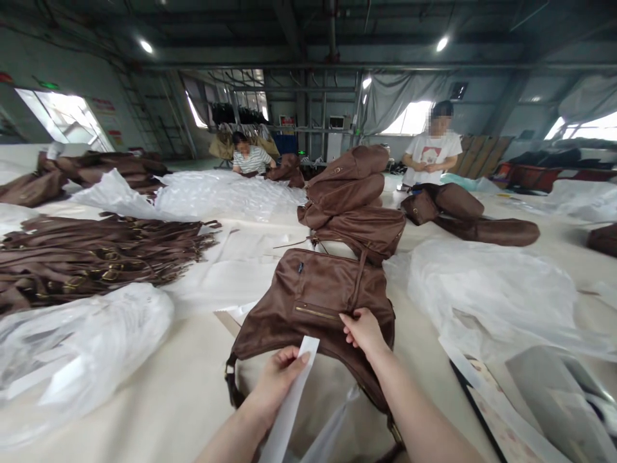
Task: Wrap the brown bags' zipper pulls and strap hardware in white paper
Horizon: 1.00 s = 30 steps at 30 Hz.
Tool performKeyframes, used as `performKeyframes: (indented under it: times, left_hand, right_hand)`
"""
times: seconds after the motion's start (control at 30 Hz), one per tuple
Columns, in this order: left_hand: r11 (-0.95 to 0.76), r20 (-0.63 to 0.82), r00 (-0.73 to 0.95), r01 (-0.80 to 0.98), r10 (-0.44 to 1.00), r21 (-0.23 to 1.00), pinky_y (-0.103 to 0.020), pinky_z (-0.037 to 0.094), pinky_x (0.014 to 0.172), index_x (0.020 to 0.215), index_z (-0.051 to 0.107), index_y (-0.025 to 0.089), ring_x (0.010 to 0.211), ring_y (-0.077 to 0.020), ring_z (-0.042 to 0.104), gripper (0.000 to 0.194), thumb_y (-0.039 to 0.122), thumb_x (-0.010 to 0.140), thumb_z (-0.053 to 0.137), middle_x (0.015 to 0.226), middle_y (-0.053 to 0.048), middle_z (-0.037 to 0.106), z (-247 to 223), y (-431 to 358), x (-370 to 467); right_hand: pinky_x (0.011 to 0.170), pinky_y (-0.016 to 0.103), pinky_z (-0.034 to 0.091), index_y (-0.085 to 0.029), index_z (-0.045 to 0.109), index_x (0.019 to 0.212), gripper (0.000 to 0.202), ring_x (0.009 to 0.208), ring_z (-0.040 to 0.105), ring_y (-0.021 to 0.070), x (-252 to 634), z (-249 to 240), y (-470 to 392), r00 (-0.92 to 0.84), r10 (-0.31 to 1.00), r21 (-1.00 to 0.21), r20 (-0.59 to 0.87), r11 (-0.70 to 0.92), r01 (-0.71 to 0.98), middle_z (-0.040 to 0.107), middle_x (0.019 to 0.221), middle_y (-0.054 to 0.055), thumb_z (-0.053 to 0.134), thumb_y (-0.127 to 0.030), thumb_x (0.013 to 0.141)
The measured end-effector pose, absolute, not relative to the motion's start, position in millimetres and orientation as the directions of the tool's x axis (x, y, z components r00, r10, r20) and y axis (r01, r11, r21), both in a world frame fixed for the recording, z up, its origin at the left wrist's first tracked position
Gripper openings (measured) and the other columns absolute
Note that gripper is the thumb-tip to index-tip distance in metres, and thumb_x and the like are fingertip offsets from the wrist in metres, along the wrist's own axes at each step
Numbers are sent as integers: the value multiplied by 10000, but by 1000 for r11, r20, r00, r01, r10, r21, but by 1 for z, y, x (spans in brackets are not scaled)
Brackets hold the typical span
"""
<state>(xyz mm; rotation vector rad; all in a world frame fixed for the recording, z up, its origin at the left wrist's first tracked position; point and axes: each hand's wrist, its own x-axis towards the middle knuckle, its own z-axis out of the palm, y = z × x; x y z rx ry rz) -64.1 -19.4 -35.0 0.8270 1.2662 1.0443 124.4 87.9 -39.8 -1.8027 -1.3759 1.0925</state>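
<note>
A brown leather handbag (277, 289) lies flat on the table in front of me, its strap end nearest me. Across its front runs a zipper (315, 312) with brass-coloured teeth. My right hand (364, 334) is pinched at the right end of this zipper; the fingertips hide what is between them. Between the thumb and fingers of my left hand (279, 376) is a white paper strip (294, 392), held upright just below the bag's edge and hanging down toward me.
More brown bags (347, 186) are piled behind this one, others (486, 225) lie right. Brown straps (96, 257) with buckles are heaped left. Clear plastic bags (491, 296) lie around the cream-coloured table (187, 386). One person (250, 157) is across the table, another (431, 151) stands right.
</note>
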Motion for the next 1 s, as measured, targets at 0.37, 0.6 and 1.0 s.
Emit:
performKeyframes:
  times: [0.37, 0.6, 1.0]
  left_hand:
    - [388, -411, -15, -295, 912, 873, -199, 291, 482, 669, 573, 169, 468, -71, 404, 427, 487, 529, 823, 539, 52, 535, -39, -13, -69]
    - [344, -481, -103, -571, 871, 745, -169, 312, 423, 663, 569, 149, 410, -45, 423, 343, 279, 529, 857, 486, 75, 501, -27, -7, -84]
    - [423, -427, 77, -381, 901, 822, -167, 439, 588, 820, 684, 139, 669, -93, 598, 233, 249, 651, 800, 797, -25, 674, -20, -21, -82]
  right_hand:
    - [571, 246, 382, -222, 537, 691, 138, 573, 549, 151, 138, -40, 65, 85, 983, -722, 161, 58, 690, 569, 580, -16, 491, -294, 800]
    - [633, 257, 457, -220, 651, 921, 236, 619, 617, 166, 156, -46, 33, -31, 946, -718, 324, 267, 643, 681, 717, 20, 457, -342, 866]
    - [665, 255, 472, -215, 678, 1040, 337, 717, 628, 148, 128, -47, 24, -442, 897, -863, 1, 224, 452, 701, 892, 27, 415, -184, 831]
